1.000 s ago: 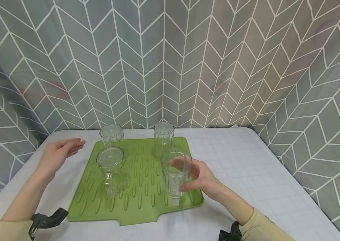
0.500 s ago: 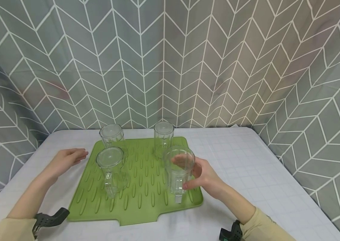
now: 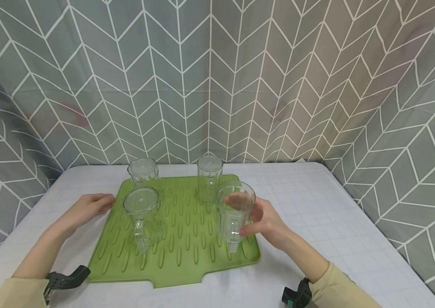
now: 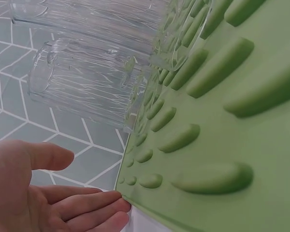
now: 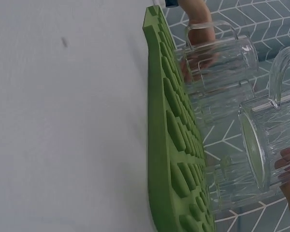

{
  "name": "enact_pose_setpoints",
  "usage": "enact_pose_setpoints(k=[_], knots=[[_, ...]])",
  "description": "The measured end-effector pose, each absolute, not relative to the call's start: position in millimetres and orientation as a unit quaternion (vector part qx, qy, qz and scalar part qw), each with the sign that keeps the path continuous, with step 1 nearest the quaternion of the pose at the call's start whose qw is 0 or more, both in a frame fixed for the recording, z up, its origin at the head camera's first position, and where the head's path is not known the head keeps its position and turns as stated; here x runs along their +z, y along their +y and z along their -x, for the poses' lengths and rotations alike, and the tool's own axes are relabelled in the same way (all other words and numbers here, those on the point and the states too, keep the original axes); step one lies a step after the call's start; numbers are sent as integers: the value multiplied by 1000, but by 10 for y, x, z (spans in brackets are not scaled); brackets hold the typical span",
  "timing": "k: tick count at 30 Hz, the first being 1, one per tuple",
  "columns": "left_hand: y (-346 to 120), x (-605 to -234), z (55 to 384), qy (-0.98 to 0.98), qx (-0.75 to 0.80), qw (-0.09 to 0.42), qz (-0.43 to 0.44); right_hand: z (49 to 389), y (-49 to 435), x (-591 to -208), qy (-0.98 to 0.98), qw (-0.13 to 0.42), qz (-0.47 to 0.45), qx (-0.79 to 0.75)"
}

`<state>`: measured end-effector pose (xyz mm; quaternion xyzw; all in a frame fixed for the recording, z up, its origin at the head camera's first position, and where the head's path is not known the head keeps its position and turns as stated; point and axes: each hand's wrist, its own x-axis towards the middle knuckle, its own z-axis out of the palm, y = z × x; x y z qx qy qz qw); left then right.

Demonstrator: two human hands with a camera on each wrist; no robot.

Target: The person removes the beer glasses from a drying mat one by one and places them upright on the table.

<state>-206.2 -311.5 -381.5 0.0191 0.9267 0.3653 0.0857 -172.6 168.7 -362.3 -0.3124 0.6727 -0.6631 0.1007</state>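
Note:
My right hand (image 3: pixel 269 224) grips a clear glass mug (image 3: pixel 226 226) by its side, fingers behind and thumb in front. The mug's handle faces the front of the table. In the right wrist view this mug (image 5: pixel 275 128) hangs apart from the green drying mat (image 5: pixel 157 130). At the left edge of the mat (image 3: pixel 179 252) lies my left hand (image 3: pixel 90 208); its extended fingertips meet the mat's corner in the left wrist view. Three more mugs stand on the mat: one front left (image 3: pixel 144 218), one back left (image 3: pixel 143 172), one back right (image 3: pixel 209 177).
A white cloth (image 3: pixel 298 188) covers the table under the mat, with its back edge close to a grey patterned curtain (image 3: pixel 217 85). The back-right mug stands just behind the held one. A black wrist mount (image 3: pixel 67 278) sits on the left forearm.
My right hand has carried its mug up and a little to the right. The left hand has come down and rightward to the mat's edge. The other mugs have not moved.

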Motion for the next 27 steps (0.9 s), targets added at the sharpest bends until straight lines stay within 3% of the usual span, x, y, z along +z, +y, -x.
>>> enact_pose_setpoints(k=[27], knots=[[-3109,-3856,2082,935,346,70,-26,2080,2061,-3840,639,77,323,-694]])
